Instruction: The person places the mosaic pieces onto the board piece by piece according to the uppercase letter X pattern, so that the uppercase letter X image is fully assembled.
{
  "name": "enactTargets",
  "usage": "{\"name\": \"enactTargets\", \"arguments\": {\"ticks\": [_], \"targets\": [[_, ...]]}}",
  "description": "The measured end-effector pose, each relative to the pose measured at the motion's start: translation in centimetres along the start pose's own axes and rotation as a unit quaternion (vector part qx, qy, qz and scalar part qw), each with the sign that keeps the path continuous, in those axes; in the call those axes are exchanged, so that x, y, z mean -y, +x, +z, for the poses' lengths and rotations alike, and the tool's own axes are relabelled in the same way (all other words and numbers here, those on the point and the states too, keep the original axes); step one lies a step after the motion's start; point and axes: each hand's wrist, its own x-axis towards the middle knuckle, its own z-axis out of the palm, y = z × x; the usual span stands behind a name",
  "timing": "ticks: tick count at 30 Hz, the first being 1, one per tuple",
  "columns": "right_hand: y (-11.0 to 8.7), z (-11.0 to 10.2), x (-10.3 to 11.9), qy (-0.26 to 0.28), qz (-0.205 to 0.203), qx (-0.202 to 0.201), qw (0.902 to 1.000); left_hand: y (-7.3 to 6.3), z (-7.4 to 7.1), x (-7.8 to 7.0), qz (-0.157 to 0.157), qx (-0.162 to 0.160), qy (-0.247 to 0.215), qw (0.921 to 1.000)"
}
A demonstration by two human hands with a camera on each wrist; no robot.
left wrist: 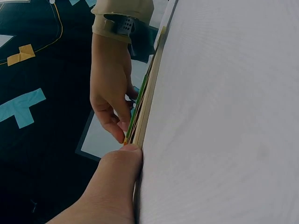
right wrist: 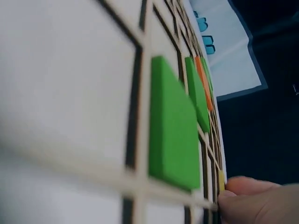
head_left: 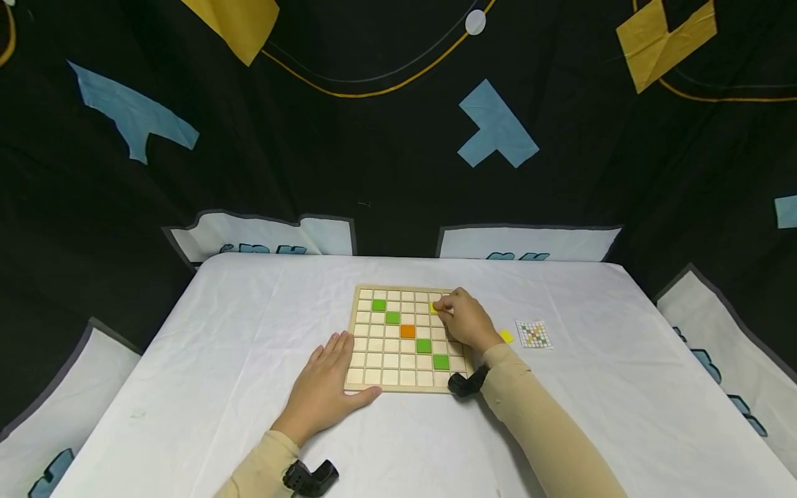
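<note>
A wooden grid board [head_left: 391,361] lies on the white table, carrying green tiles [head_left: 423,346] and one orange tile [head_left: 407,331] along a diagonal. My left hand [head_left: 330,380] rests at the board's left edge with fingers straight, its thumb along the near left corner. At the board's upper right, my right hand [head_left: 467,319] pinches a small yellow tile [head_left: 433,308] between thumb and fingertip. In the right wrist view that yellow tile [right wrist: 222,179] shows right at the grid's surface, past the larger green tile [right wrist: 175,126].
Another yellow piece [head_left: 506,336] lies on the table beside the right wrist. To its right is a small printed card [head_left: 533,335] with a coloured dot grid. A black patterned cloth [head_left: 398,173] hangs behind the white table [head_left: 187,387].
</note>
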Motion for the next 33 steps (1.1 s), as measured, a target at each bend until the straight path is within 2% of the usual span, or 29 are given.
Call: {"name": "enactTargets", "arguments": {"ticks": [5,13,19,25,29,33], "targets": [[-0.9,-0.9,-0.4,0.007,-0.012,-0.013,0.9998,0.0,0.0,-0.1,-0.001,0.002,0.001,1.0],[-2.5,-2.9,-2.2,0.012,0.012,-0.032,0.9994,0.1,-0.2,0.0,0.003,0.001,0.003,1.0],[-3.7,-3.8,-3.5,0.003,0.037,0.002,0.9993,0.1,-0.1,0.1,0.003,-0.001,0.004,1.0],[-5.1,-3.9,-4.3,-0.015,0.024,0.041,0.9988,0.1,0.0,0.1,0.001,0.0,0.003,1.0],[-5.7,-3.7,-4.6,-0.026,0.006,0.043,0.9987,0.1,0.1,0.1,0.002,-0.001,0.004,1.0],[-5.8,-3.6,-4.6,-0.009,0.015,0.038,0.9991,0.1,0.1,0.1,0.002,0.0,0.002,1.0]]}}
